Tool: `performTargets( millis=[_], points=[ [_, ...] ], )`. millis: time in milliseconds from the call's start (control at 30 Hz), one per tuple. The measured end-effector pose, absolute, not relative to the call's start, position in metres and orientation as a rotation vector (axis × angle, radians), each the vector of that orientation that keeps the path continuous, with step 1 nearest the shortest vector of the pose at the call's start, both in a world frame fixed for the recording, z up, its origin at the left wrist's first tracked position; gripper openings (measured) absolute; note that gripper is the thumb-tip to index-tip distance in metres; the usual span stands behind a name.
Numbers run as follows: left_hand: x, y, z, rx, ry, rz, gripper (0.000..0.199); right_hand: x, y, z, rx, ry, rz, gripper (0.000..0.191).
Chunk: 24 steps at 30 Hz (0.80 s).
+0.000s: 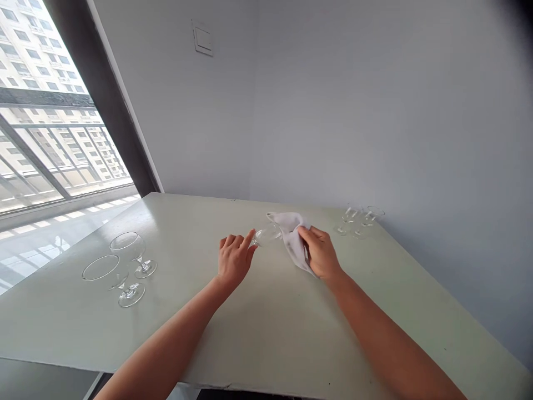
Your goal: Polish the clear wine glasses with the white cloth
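Tilted on its side above the table, a clear stemmed glass (268, 235) is pinched at its foot end between the thumb and index finger of my left hand (235, 255). The other left fingers are curled. My right hand (318, 249) is closed around a white cloth (293, 236), which hangs down in folds and lies against the rim end of the glass. The cloth hides part of that rim, and I cannot tell whether any of it is inside the bowl.
Two larger stemmed glasses (131, 294) stand upright on the pale table (266, 333) at the left. Several small stemmed glasses (360, 219) stand at the back right by the wall (375, 111). The table's front edge runs below my forearms; a window (54, 111) is at left.
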State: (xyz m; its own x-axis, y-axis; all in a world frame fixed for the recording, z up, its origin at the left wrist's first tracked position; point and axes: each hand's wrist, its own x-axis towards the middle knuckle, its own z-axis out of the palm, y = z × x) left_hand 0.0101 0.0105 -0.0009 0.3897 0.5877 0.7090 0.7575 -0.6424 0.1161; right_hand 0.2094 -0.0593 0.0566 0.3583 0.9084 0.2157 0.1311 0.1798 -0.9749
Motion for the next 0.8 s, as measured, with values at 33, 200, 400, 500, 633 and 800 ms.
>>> performTargets(
  millis=[33,200,400,500,633,800],
  points=[
    [0.011,0.010,-0.001,-2.420,-1.170,-1.098,0.035,0.204,-0.060,0.054,-1.308,-1.127,0.732,0.040],
    [0.008,0.014,0.000,-2.403,-1.112,-1.118,0.032,0.191,-0.065,0.049,-1.260,-1.317,0.931,0.037],
    [0.006,0.015,0.002,-2.468,-1.012,-1.089,0.032,0.209,-0.060,0.048,-1.110,-1.268,1.475,0.038],
    [0.008,0.014,-0.001,-2.501,-0.957,-1.073,0.033,0.218,-0.055,0.040,-1.010,-1.193,1.651,0.034],
    [0.008,0.014,-0.005,-2.520,-0.901,-1.058,0.035,0.218,-0.054,0.029,-0.922,-1.181,1.788,0.037],
    [0.007,0.015,-0.001,-2.492,-0.834,-1.073,0.033,0.201,-0.053,0.016,-0.939,-1.025,1.739,0.030]
  ],
)
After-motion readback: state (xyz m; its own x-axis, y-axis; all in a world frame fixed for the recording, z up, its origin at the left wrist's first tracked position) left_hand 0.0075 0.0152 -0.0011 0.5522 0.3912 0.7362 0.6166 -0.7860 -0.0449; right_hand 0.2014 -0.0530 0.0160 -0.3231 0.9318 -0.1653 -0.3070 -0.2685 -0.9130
